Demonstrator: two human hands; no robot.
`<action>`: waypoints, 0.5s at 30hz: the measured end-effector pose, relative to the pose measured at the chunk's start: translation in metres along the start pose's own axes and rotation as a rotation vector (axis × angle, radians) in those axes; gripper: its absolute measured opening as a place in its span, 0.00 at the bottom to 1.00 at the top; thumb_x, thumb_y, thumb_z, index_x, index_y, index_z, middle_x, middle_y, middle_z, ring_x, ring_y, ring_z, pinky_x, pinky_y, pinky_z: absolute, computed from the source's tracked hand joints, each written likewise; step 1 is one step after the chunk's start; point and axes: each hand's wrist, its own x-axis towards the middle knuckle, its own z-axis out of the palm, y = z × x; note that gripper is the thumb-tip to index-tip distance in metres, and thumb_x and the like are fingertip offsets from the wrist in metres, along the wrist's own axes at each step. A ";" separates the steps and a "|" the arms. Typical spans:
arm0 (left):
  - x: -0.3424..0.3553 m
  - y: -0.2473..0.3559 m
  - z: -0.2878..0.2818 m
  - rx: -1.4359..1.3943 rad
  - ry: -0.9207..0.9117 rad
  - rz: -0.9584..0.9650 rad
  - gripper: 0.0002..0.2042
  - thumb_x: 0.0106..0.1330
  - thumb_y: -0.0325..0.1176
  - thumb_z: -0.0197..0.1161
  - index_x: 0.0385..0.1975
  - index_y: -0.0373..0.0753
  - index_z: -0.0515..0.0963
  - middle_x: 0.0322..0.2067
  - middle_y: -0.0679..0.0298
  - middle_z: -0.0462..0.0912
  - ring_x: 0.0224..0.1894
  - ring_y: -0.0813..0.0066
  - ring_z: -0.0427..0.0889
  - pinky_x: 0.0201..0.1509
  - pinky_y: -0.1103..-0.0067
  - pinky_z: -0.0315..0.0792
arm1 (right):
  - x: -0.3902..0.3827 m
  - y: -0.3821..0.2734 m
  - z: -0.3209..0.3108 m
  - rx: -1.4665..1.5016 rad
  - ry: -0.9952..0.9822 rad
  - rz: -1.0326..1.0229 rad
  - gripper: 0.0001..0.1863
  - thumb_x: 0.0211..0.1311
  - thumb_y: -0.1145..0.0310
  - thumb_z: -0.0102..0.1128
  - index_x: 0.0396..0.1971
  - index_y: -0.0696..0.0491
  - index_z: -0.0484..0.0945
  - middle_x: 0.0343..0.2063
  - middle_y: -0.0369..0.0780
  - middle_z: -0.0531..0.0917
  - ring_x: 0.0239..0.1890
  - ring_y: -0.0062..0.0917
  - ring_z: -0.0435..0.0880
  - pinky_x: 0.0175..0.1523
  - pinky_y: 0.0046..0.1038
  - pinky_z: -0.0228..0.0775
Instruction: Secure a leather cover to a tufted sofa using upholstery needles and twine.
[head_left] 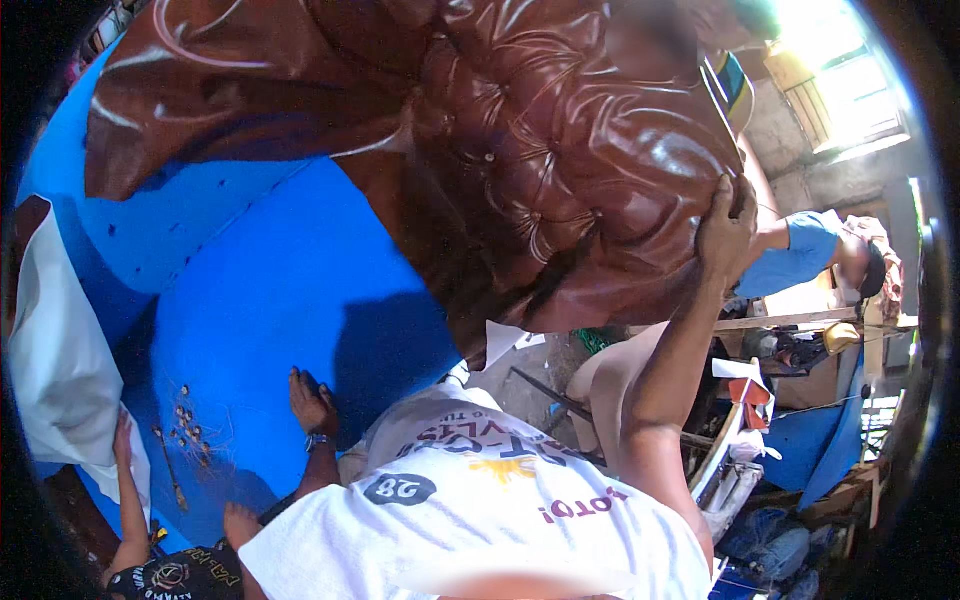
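A glossy brown tufted cover (560,180) fills the top centre, partly over blue padding (250,290) spread across the frame's left half. Right of centre, the right hand (727,232) is clamped on the cover's edge. Lower centre-left, the left hand (315,407) lies over the padding (fingers extended, gripping nothing). Small round pieces (186,430) cluster lower left.

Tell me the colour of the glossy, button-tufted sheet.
The glossy, button-tufted sheet is dark reddish brown; it shows best in the head view.

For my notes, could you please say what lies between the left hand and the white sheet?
Head view: small brownish pieces and a slim tool, on blue padding.
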 end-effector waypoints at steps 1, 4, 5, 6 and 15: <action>0.001 0.008 -0.002 -0.011 -0.016 -0.010 0.24 0.74 0.38 0.55 0.65 0.31 0.71 0.71 0.47 0.67 0.73 0.47 0.65 0.76 0.55 0.59 | -0.001 0.000 0.001 0.005 -0.002 -0.004 0.29 0.73 0.51 0.57 0.62 0.58 0.77 0.62 0.51 0.78 0.65 0.47 0.74 0.71 0.41 0.62; 0.009 0.028 -0.008 0.072 -0.197 -0.225 0.24 0.74 0.37 0.55 0.66 0.33 0.70 0.76 0.55 0.61 0.78 0.54 0.57 0.79 0.57 0.52 | -0.002 -0.009 0.000 -0.101 -0.011 -0.011 0.28 0.76 0.51 0.53 0.62 0.59 0.77 0.60 0.52 0.79 0.64 0.47 0.76 0.70 0.40 0.64; 0.011 0.030 -0.005 0.065 -0.206 -0.216 0.24 0.74 0.37 0.55 0.66 0.33 0.70 0.76 0.57 0.61 0.79 0.56 0.56 0.79 0.58 0.50 | 0.000 0.001 -0.006 -0.065 -0.047 -0.071 0.29 0.78 0.51 0.48 0.62 0.60 0.76 0.60 0.53 0.79 0.63 0.47 0.76 0.68 0.40 0.64; 0.013 0.028 -0.006 0.069 -0.206 -0.216 0.24 0.74 0.37 0.55 0.66 0.33 0.70 0.77 0.59 0.60 0.79 0.58 0.55 0.80 0.59 0.49 | -0.001 0.002 -0.004 -0.067 -0.049 -0.083 0.29 0.78 0.51 0.48 0.62 0.60 0.76 0.60 0.53 0.79 0.63 0.47 0.76 0.68 0.40 0.64; 0.006 0.021 -0.015 0.044 -0.212 -0.220 0.26 0.75 0.38 0.53 0.69 0.32 0.67 0.77 0.54 0.59 0.79 0.52 0.56 0.78 0.56 0.52 | 0.000 0.018 0.006 -0.018 -0.023 -0.069 0.30 0.81 0.51 0.42 0.62 0.64 0.75 0.60 0.57 0.78 0.64 0.50 0.76 0.68 0.42 0.65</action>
